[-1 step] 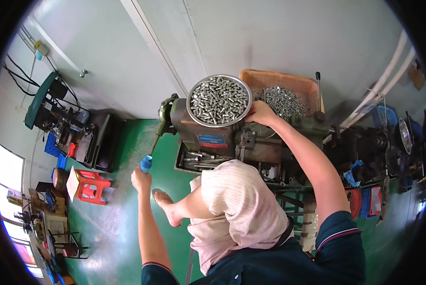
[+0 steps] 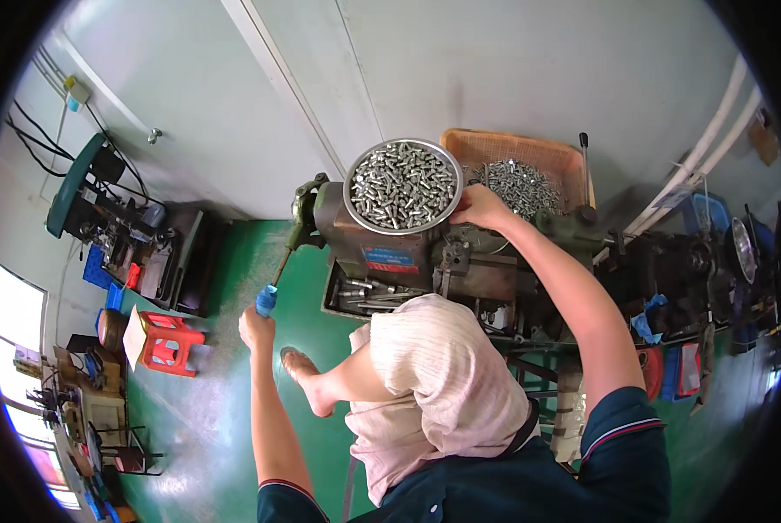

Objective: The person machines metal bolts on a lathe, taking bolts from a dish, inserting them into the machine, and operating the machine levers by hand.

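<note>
My left hand is closed around the blue-wrapped grip of a long lever. The lever's metal rod slants up to a green lever mount at the left end of a small bench lathe. On top of the lathe sits a round metal bowl heaped with short silver metal pins. At the bowl's right edge, my right hand reaches in over the lathe with its fingers curled together. Its fingertips are partly hidden, and what they hold cannot be made out.
Behind the lathe an orange plastic basket holds many similar small metal parts. A tray with metal tools lies below the lathe. To the left stand a red stool and another machine. More machinery extends to the right.
</note>
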A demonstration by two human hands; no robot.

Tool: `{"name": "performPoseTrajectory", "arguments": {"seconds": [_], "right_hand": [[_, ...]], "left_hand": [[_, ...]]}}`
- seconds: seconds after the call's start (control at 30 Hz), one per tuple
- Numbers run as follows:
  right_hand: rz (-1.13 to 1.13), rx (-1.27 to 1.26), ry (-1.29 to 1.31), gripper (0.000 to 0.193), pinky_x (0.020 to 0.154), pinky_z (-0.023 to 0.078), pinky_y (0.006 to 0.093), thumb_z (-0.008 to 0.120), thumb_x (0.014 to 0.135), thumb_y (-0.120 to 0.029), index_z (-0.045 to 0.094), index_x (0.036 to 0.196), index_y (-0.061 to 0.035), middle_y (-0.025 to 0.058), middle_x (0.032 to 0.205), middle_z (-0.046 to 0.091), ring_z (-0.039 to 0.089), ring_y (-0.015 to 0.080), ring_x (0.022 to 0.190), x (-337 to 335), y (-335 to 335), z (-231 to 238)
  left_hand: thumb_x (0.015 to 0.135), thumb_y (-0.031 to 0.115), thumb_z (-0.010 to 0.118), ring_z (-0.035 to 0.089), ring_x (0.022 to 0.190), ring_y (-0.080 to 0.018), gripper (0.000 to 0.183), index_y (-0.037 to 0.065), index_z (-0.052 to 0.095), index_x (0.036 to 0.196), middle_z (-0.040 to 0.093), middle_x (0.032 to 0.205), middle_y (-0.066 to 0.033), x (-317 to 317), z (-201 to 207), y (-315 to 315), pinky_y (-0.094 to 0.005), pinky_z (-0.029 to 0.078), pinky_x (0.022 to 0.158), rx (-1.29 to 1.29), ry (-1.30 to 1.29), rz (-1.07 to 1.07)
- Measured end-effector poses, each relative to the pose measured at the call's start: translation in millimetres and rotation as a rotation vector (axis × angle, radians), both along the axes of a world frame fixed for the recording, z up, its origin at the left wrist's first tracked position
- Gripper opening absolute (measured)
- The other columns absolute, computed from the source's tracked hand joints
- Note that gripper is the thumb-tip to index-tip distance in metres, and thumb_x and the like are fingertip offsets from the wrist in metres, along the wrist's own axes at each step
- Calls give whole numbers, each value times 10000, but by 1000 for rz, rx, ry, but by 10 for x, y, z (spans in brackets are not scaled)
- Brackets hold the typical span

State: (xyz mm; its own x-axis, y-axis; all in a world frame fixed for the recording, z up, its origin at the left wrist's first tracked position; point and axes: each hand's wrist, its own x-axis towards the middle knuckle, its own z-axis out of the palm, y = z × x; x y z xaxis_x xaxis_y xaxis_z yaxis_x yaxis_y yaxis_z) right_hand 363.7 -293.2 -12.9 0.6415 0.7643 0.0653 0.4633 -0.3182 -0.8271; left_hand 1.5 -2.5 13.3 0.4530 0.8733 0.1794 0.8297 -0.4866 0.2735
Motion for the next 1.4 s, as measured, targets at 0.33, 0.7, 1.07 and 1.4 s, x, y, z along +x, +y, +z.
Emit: {"name": "performPoseTrajectory", "arguments": {"seconds": [0.33,0.7,1.07,1.4], "right_hand": [[-670,-840,-634,342,873,282,476,469,763,-363,585,919,-82,88,1040,529,372,250,1112,619,-1475,835],[-798,-745,-986,395,720,377,386,522,745,-412,522,665,-25,119,856,555,497,260,885,-315,-2867,763],[-798,-723,-880,508,528,415,398,516,713,-496,501,537,-20,150,541,526,534,329,572,-399,-2914,816],[-830,-793,-845,539,556,429,410,468,730,-529,561,598,-15,176,590,548,546,340,606,-489,-2833,856]], "left_hand": [[608,20,497,547,738,-360,179,68,591,753,572,722,-191,-40,-33,77,-415,436,654,-5,-21,-8],[619,13,490,548,727,-362,206,75,595,785,569,727,-195,-57,20,73,-413,437,646,5,-32,-63],[613,26,491,549,734,-362,195,71,589,776,570,726,-199,-54,-27,97,-420,437,650,16,-26,-66],[612,28,494,550,739,-362,190,70,584,774,574,736,-193,-39,1,76,-422,436,659,4,-33,-60]]}}
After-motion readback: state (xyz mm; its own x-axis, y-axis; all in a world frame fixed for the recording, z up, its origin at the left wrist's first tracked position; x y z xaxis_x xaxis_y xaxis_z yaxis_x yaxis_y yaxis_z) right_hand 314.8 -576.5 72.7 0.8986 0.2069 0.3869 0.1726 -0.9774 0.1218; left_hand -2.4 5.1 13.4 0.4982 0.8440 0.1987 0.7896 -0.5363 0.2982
